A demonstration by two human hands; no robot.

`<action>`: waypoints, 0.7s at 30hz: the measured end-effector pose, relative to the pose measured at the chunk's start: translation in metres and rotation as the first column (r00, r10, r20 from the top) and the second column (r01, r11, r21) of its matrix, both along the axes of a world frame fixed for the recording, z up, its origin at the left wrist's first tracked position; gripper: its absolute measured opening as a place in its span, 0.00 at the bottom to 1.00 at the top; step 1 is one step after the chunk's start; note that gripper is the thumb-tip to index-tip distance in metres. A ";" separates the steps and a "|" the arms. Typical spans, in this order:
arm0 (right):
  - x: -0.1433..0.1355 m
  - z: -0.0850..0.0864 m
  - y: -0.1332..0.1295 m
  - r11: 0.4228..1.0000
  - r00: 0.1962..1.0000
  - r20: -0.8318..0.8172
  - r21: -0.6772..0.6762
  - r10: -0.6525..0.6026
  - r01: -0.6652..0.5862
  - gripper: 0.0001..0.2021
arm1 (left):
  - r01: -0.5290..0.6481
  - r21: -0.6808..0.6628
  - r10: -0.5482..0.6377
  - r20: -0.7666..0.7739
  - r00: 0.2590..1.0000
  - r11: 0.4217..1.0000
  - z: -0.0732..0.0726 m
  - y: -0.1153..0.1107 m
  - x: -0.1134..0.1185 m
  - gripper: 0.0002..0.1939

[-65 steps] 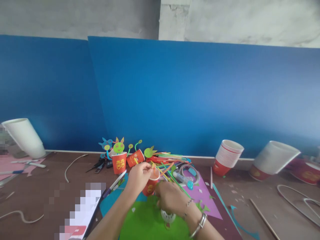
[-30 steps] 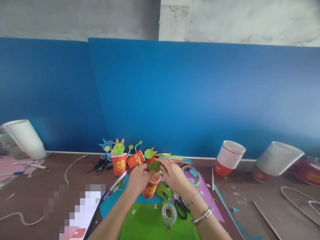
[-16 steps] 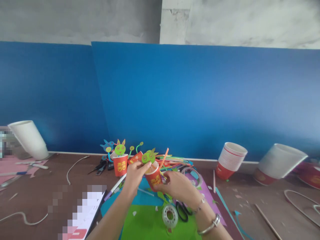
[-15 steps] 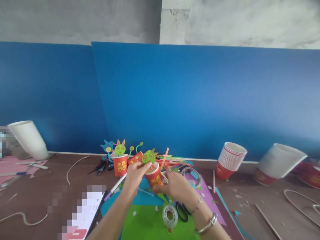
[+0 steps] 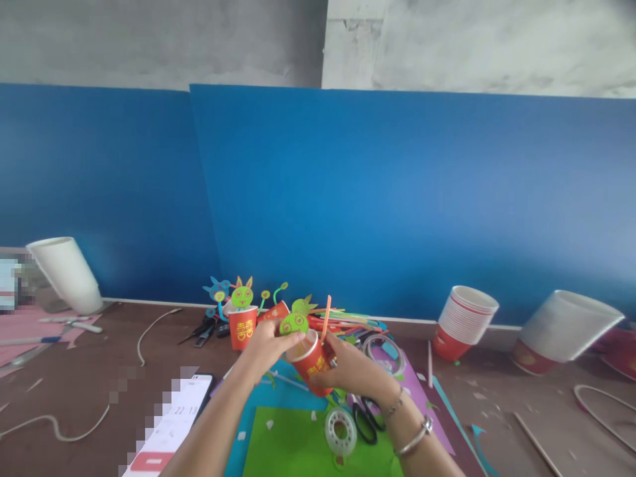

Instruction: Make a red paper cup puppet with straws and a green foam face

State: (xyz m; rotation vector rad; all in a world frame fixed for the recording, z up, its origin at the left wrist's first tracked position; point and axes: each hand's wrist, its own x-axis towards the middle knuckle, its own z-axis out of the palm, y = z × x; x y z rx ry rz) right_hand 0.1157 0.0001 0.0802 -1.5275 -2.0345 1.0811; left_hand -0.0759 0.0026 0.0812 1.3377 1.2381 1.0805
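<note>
A red paper cup (image 5: 312,368) with yellow lettering tilts to the left in the middle of the view, an orange straw (image 5: 326,315) standing out of it. Round its right side and base are the fingers of my right hand (image 5: 350,368). My left hand (image 5: 265,348) pinches a green paper animal face (image 5: 294,323) with drawn eyes at the cup's left rim. Another green paper piece (image 5: 304,306) with pointed ears shows right behind that face. What runs down from the face into the cup is partly hidden by my fingers.
A finished red cup (image 5: 243,328) with a green face stands behind. Straws (image 5: 355,322) lie at the back. Green paper (image 5: 293,444), a tape roll (image 5: 340,431) and black scissors (image 5: 368,424) are in front. Stacked cups (image 5: 464,321) stand right; a phone (image 5: 181,414) lies left.
The cup in my right hand tilts more to the left. The green face in my left hand has come slightly lower, uncovering the eared piece behind it. The view has shifted a little.
</note>
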 end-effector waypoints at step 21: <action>0.014 -0.008 0.006 0.984 0.977 -0.123 0.047 0.176 -0.171 0.29 | 0.012 0.057 -0.010 -0.030 0.999 0.998 0.004 0.000 -0.001 0.17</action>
